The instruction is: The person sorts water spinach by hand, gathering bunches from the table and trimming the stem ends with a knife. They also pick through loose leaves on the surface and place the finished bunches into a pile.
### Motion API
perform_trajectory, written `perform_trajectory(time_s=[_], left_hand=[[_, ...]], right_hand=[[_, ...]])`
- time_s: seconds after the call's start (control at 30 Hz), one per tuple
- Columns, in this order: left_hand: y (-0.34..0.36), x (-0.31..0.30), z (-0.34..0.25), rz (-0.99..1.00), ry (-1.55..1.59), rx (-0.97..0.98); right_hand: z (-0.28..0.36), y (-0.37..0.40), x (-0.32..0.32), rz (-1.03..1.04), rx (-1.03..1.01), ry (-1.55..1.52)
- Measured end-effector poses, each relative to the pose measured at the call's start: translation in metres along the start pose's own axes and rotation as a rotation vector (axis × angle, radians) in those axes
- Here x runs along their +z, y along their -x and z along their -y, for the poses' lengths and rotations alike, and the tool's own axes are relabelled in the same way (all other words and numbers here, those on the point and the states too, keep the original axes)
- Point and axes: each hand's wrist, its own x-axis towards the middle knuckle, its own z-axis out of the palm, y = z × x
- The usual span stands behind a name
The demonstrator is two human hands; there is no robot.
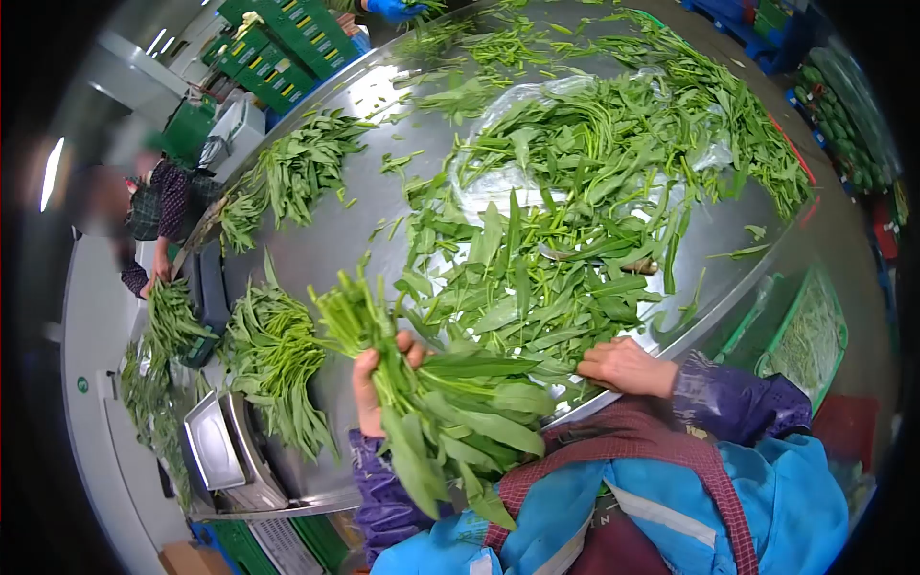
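Note:
My left hand [369, 388] is wrapped round a bunch of water spinach [470, 407], lifted over the front edge of the table. Its cut stems point up and away to the left, and its long leaves hang down toward my apron. Over loose leaves at the table's front edge, my right hand [625, 368] has its fingers curled closed. What lies between those fingers is hidden. Beyond it, a curved knife with a wooden handle [640, 266] rests among the loose water spinach [537, 287].
Bundles of greens [278, 345] lie on the metal table [374, 230] at left, near a scale [216, 441]. An open plastic bag [503, 187] sits under the big pile. Across the table stands a co-worker [172, 201] handling greens. Green crates [287, 53] are stacked behind.

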Motion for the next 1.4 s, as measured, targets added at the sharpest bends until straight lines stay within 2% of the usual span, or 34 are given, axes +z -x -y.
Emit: perform_trajectory(time_s=[0.07, 0.1, 0.17, 0.27, 0.3, 0.37, 0.4, 0.47, 0.53, 0.6, 0.63, 0.7, 0.73, 0.83, 0.87, 0.93, 1.0, 1.07, 1.17, 1.23, 1.27, 1.33, 1.4], left_hand=[[-0.003, -0.009, 0.001, 0.158, -0.001, -0.155], [-0.005, -0.019, 0.005, 0.127, 0.052, -0.126], [-0.005, -0.005, 0.009, 0.128, 0.057, -0.14], [-0.013, 0.004, 0.019, 0.099, 0.016, -0.11], [-0.014, 0.009, 0.021, 0.093, 0.002, -0.155], [-0.019, 0.011, 0.023, 0.087, -0.033, -0.241], [-0.022, 0.01, 0.025, 0.082, -0.068, -0.253], [-0.021, 0.013, 0.028, -0.026, -0.079, -0.302], [-0.025, 0.009, 0.027, -0.07, -0.121, -0.336], [-0.026, 0.01, 0.031, -0.112, -0.19, -0.375], [-0.028, 0.009, 0.035, -0.104, -0.165, -0.372], [-0.03, 0.006, 0.04, -0.082, -0.177, -0.376], [-0.032, 0.008, 0.041, -0.056, -0.192, -0.377], [-0.033, 0.021, 0.041, -0.028, -0.236, -0.421], [-0.031, 0.027, 0.041, -0.038, -0.258, -0.451], [-0.027, 0.039, 0.042, -0.074, -0.312, -0.465], [-0.025, 0.042, 0.048, 0.069, -0.287, -0.458], [-0.023, 0.049, 0.055, 0.054, -0.286, -0.47], [-0.023, 0.05, 0.066, 0.338, -0.011, -0.512], [-0.023, 0.049, 0.071, 0.341, -0.003, -0.557], [-0.023, 0.048, 0.071, 0.345, 0.001, -0.604], [-0.024, 0.051, 0.061, 0.363, -0.058, -0.564], [-0.02, 0.055, 0.045, 0.248, -0.309, -0.489]], right_hand=[[-0.016, 0.002, -0.02, -0.373, 0.093, 0.003], [-0.025, 0.002, -0.031, -0.448, 0.169, 0.142], [-0.049, 0.002, -0.049, -0.497, 0.384, 0.302], [-0.081, -0.006, -0.036, -0.589, 0.383, 0.483], [-0.084, -0.007, -0.036, -0.596, 0.377, 0.478], [-0.084, -0.012, -0.045, -0.354, 0.418, 0.458], [-0.08, -0.013, -0.047, -0.355, 0.408, 0.45], [-0.074, -0.014, -0.049, -0.082, 0.546, 0.247], [-0.071, -0.007, -0.042, -0.12, 0.596, 0.018], [-0.074, -0.001, -0.03, -0.312, 0.537, -0.235], [-0.068, -0.001, -0.031, -0.305, 0.541, -0.24], [-0.042, -0.016, -0.049, -0.383, 0.474, -0.653], [-0.019, -0.021, -0.069, -0.332, 0.52, -0.522], [-0.004, -0.04, -0.073, -0.415, 0.244, -0.292], [-0.004, -0.048, -0.072, -0.418, 0.245, -0.293], [-0.003, -0.064, -0.069, -0.586, 0.044, -0.028], [0.003, -0.076, -0.074, -0.541, 0.058, 0.005], [0.006, -0.085, -0.073, -0.54, 0.052, 0.078], [0.012, -0.087, -0.069, -0.589, 0.075, 0.068], [0.004, -0.082, -0.056, -0.608, 0.09, 0.076], [-0.013, -0.073, -0.039, -0.563, 0.145, 0.07], [-0.042, -0.045, -0.022, -0.428, 0.3, 0.012], [-0.051, -0.024, -0.025, -0.498, 0.308, -0.038]])
